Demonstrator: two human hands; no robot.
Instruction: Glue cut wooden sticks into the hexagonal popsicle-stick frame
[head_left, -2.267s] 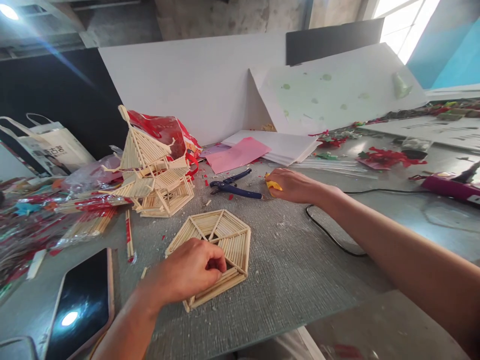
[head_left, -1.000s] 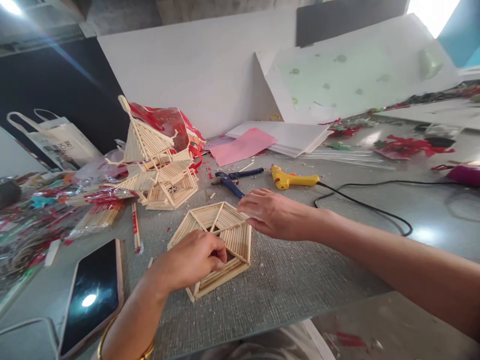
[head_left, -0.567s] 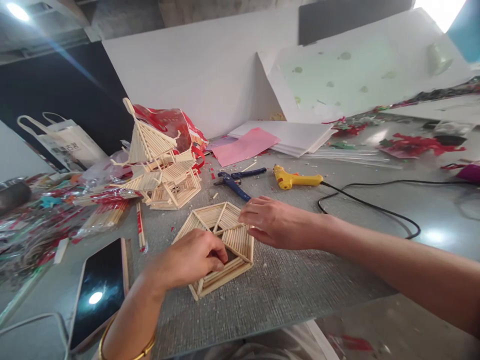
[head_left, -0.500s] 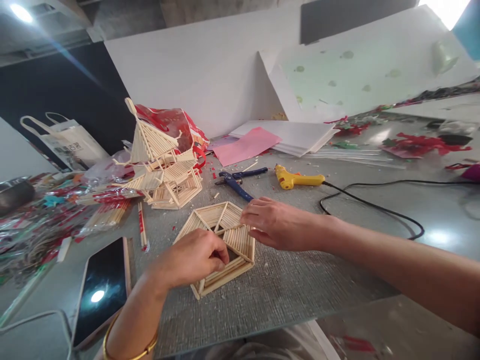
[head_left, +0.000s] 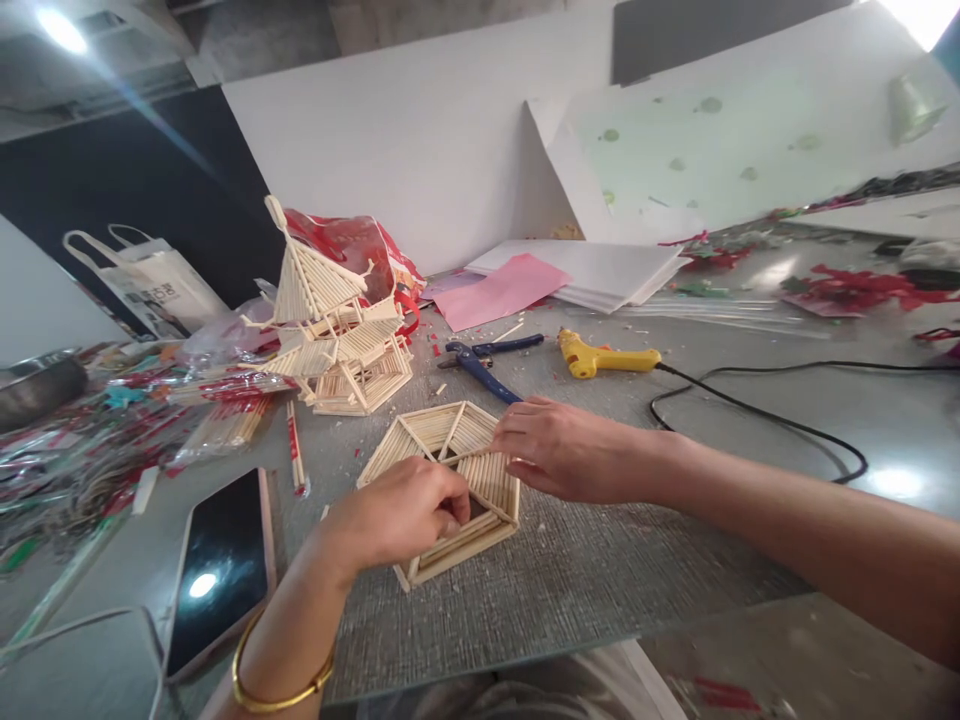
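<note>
A flat hexagonal frame of thin wooden sticks lies on the table in front of me. Spokes divide it into sections, most of them filled with rows of sticks. My left hand is over its near-left part, fingers curled and thumb tip pressed close to them above the front section; what they pinch, if anything, is hidden. With bent fingers, my right hand grips the frame's right edge. Behind it stands a small stick-built pavilion with a pointed roof.
Blue-handled cutters and a yellow glue gun with a black cable lie beyond my right hand. A phone is at left, near wrapped sticks and heaped craft materials. Pink paper and white boards lie behind.
The view has turned slightly left, so everything sits a little further right in the picture. Both hands stay in nearly the same place on the hexagonal frame.
</note>
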